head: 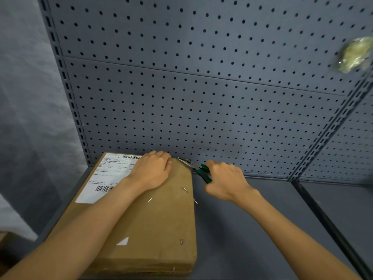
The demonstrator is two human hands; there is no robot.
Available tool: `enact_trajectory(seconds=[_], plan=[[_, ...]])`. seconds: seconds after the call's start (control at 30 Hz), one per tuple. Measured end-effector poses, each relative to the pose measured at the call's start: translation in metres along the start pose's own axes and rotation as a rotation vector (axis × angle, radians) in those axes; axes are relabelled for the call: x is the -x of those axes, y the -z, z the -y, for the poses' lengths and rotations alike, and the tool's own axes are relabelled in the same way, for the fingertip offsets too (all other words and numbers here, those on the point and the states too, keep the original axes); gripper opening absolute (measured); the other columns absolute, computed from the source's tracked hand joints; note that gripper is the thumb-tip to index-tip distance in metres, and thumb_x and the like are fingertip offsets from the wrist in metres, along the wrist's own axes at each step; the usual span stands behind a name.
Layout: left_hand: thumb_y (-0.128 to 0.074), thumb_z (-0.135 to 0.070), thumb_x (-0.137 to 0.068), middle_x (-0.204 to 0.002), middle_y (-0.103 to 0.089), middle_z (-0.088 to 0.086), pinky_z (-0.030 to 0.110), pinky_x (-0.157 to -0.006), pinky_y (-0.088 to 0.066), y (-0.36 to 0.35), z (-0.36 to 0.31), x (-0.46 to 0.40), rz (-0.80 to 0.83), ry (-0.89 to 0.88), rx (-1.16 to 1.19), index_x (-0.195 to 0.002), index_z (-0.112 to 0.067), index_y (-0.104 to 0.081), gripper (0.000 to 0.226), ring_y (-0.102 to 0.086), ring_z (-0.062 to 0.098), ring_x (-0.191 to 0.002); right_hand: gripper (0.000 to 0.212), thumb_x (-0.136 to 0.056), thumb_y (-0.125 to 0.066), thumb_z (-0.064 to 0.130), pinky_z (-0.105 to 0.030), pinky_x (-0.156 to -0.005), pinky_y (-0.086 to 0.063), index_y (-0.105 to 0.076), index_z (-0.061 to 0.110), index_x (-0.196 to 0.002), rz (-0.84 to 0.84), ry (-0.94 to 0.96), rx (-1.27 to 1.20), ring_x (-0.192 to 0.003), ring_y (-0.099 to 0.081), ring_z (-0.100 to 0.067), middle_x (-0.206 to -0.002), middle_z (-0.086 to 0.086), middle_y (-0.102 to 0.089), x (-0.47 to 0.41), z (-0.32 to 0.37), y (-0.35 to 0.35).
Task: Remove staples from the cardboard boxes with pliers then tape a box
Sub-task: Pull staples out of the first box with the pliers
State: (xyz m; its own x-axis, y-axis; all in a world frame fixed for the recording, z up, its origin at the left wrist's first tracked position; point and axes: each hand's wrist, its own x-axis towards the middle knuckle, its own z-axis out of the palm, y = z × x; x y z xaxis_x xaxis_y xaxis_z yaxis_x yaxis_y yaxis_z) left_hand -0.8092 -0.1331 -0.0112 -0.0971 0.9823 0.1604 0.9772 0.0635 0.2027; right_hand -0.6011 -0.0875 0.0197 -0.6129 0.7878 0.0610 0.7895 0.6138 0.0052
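The left hand (152,170) presses flat on the cardboard box's (153,225) far end; the right hand (226,179) grips green-handled pliers (198,169) at the box's far right corner.

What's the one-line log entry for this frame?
stage: staple pull | left hand: flat on box | right hand: gripping pliers, tips at box's far right corner | loose staples on box

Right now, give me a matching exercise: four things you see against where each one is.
Things:
1. left hand
2. pliers
3. label
4. plastic bag

Places:
A. far left part of the box top
B. hanging on the pegboard, upper right
C. pressed flat on the box
D. gripped in the right hand, tips at the box's far corner

Pairs: 1-C, 2-D, 3-A, 4-B
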Motion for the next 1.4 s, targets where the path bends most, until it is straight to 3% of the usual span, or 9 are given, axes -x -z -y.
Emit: enact_trajectory(seconds=[0.33, 0.5, 0.63, 0.83, 0.97, 1.07, 1.27, 1.4], plan=[[-0.031, -0.033, -0.099, -0.124, -0.057, 0.001, 0.035, -0.098, -0.038, 0.000, 0.001, 0.000, -0.009, 0.003, 0.015, -0.124, -0.016, -0.052, 0.037, -0.048, 0.020, -0.113, 0.025, -0.071, -0.057, 0.018, -0.025, -0.049, -0.027, -0.045, 0.010, -0.092, -0.044, -0.025, -0.095, -0.065, -0.047, -0.028, -0.067, 0.002, -0.042, -0.012, 0.005, 0.009], [-0.032, -0.033, -0.099, -0.125, -0.057, 0.000, 0.034, -0.099, -0.035, 0.001, 0.003, 0.001, -0.016, -0.002, 0.008, -0.124, -0.017, -0.051, 0.036, -0.048, 0.018, -0.114, 0.026, -0.069, -0.058, 0.018, -0.026, -0.050, -0.030, -0.045, 0.010, -0.090, -0.057, -0.062, -0.138, -0.068, -0.051, -0.029, -0.077, -0.006, -0.056, -0.015, 0.004, 0.012], [-0.032, -0.033, -0.099, -0.127, -0.055, 0.000, 0.034, -0.100, -0.035, 0.001, 0.004, 0.000, -0.028, -0.015, 0.006, -0.127, -0.017, -0.050, 0.037, -0.047, 0.017, -0.116, 0.025, -0.070, -0.059, 0.019, -0.026, -0.049, -0.030, -0.044, 0.011, -0.088, -0.054, -0.104, -0.182, -0.065, -0.049, -0.026, -0.071, -0.003, -0.051, -0.010, 0.002, 0.014], [-0.035, -0.031, -0.098, -0.129, -0.053, -0.001, 0.034, -0.101, -0.036, 0.006, 0.000, 0.002, -0.167, -0.086, -0.045, -0.130, -0.017, -0.049, 0.037, -0.044, 0.017, -0.120, 0.025, -0.071, -0.059, 0.019, -0.026, -0.049, -0.029, -0.043, 0.011, -0.087, -0.073, -0.165, -0.217, -0.060, -0.044, -0.022, -0.066, -0.001, -0.048, 0.007, 0.003, 0.019], [-0.038, -0.029, -0.098, -0.127, -0.055, 0.000, 0.033, -0.098, -0.037, 0.010, -0.009, 0.006, -0.243, -0.157, -0.052, -0.128, -0.016, -0.051, 0.036, -0.047, 0.018, -0.118, 0.026, -0.071, -0.061, 0.022, -0.026, -0.050, -0.033, -0.045, 0.012, -0.090, -0.093, -0.219, -0.226, -0.061, -0.049, -0.024, -0.070, -0.003, -0.054, 0.023, -0.001, 0.018], [-0.047, -0.025, -0.095, -0.119, -0.060, 0.004, 0.037, -0.093, -0.041, 0.014, -0.014, 0.008, -0.289, -0.195, -0.100, -0.122, -0.012, -0.057, 0.032, -0.053, 0.023, -0.112, 0.025, -0.070, -0.060, 0.021, -0.026, -0.049, -0.033, -0.045, 0.012, -0.088, -0.096, -0.264, -0.256, -0.058, -0.046, -0.023, -0.068, -0.004, -0.053, 0.034, -0.004, 0.018], [-0.072, -0.014, -0.073, -0.085, -0.068, 0.007, 0.035, -0.066, -0.053, 0.018, -0.032, 0.008, -0.301, -0.315, -0.254, -0.088, -0.008, -0.068, 0.017, -0.064, 0.026, -0.079, 0.024, -0.072, -0.061, 0.022, -0.026, -0.048, -0.029, -0.043, 0.013, -0.085, -0.108, -0.363, -0.271, -0.054, -0.040, -0.019, -0.064, -0.002, -0.047, 0.064, -0.018, 0.019], [-0.076, -0.016, -0.070, -0.084, -0.068, 0.009, 0.035, -0.066, -0.053, 0.023, -0.054, 0.006, -0.327, -0.360, -0.290, -0.087, -0.006, -0.067, 0.021, -0.064, 0.027, -0.078, 0.027, -0.070, -0.063, 0.024, -0.025, -0.047, -0.027, -0.043, 0.013, -0.085, -0.138, -0.407, -0.276, -0.055, -0.042, -0.022, -0.064, -0.002, -0.047, 0.087, -0.034, 0.025]])
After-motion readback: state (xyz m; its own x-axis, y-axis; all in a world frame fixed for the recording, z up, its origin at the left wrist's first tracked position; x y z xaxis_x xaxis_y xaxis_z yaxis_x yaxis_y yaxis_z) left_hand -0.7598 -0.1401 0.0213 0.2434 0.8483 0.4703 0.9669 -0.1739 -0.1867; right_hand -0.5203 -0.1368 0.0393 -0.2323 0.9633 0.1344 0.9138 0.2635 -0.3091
